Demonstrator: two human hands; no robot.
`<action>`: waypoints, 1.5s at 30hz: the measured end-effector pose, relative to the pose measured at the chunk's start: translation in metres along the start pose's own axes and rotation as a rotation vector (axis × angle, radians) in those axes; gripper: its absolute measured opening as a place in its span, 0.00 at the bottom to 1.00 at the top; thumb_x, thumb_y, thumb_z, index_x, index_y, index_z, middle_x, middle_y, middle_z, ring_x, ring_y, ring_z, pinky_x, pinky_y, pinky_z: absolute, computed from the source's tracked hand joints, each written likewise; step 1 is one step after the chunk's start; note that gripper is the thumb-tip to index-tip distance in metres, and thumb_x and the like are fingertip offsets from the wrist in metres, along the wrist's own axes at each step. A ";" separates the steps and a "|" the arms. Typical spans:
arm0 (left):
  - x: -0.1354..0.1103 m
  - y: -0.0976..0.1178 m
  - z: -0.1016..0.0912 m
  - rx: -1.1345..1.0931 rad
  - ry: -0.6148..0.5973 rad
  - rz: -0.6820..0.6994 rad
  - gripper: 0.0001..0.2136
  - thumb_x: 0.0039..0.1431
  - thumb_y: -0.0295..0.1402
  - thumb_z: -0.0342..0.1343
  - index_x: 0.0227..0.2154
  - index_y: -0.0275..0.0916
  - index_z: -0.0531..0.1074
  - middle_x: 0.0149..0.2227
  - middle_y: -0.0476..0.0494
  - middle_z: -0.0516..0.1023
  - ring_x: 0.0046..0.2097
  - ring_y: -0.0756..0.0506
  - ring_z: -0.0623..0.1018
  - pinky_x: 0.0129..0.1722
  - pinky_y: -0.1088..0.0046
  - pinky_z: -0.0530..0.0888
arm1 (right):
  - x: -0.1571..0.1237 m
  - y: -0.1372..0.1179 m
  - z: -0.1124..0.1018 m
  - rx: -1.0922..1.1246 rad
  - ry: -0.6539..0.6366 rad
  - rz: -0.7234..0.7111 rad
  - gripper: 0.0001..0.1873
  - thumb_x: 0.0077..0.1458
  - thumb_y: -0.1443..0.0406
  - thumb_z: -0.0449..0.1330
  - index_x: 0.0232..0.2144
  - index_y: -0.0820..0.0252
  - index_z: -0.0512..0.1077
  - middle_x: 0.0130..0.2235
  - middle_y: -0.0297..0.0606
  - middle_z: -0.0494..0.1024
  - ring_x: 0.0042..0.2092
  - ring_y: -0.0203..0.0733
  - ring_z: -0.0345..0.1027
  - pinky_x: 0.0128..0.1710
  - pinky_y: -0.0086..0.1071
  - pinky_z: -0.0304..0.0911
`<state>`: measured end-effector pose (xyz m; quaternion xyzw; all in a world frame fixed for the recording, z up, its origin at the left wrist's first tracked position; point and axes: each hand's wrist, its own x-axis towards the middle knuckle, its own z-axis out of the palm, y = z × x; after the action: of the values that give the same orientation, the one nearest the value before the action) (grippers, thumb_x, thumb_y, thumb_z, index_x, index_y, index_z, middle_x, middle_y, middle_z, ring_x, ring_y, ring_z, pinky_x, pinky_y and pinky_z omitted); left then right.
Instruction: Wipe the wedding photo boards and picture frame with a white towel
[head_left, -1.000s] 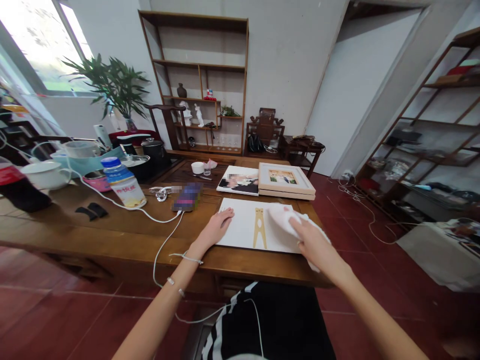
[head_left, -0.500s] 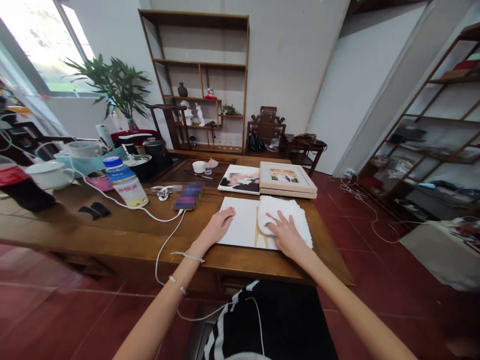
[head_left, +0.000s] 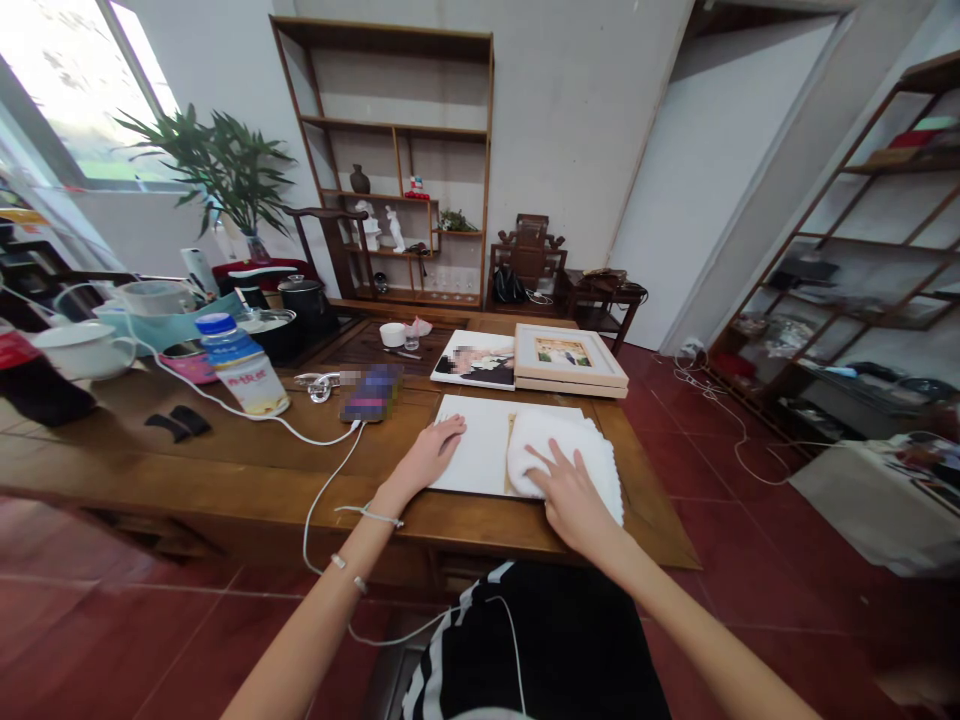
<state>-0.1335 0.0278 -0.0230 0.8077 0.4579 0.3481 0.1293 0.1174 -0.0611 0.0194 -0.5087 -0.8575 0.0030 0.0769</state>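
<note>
A flat white board (head_left: 480,440) lies on the table in front of me, near its front edge. My left hand (head_left: 433,452) rests flat on the board's left side, its fingers stretched out. On the right half of the board is a folded white towel (head_left: 596,450), hanging slightly past the front edge. My right hand (head_left: 574,495) presses down on the towel with fingers spread, not wrapped round it. The towel hides most of a tan part of the board; only a narrow strip shows along its left side.
Behind the board lie a photo print (head_left: 476,358) and stacked wooden picture frames (head_left: 570,360). To the left are a phone (head_left: 373,393) on a white cable (head_left: 328,490), a blue-capped bottle (head_left: 244,370), two dark curved pieces (head_left: 178,423) and a cola bottle (head_left: 37,375). The wooden table (head_left: 660,490) ends at right.
My right hand and the towel have moved slightly toward me, covering more of the tan part. The left hand stays in place on the board. The view has shifted a little.
</note>
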 end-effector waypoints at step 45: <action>-0.001 -0.001 0.002 -0.045 0.019 -0.015 0.14 0.58 0.31 0.45 0.43 0.36 0.72 0.51 0.38 0.72 0.56 0.42 0.68 0.57 0.58 0.62 | 0.013 -0.032 -0.002 0.023 -0.021 -0.161 0.26 0.45 0.77 0.48 0.47 0.57 0.65 0.62 0.39 0.53 0.63 0.54 0.35 0.57 0.57 0.38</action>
<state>-0.1333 0.0278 -0.0252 0.7978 0.4572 0.3651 0.1454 0.0835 -0.0649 0.0261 -0.4371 -0.8963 0.0118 0.0737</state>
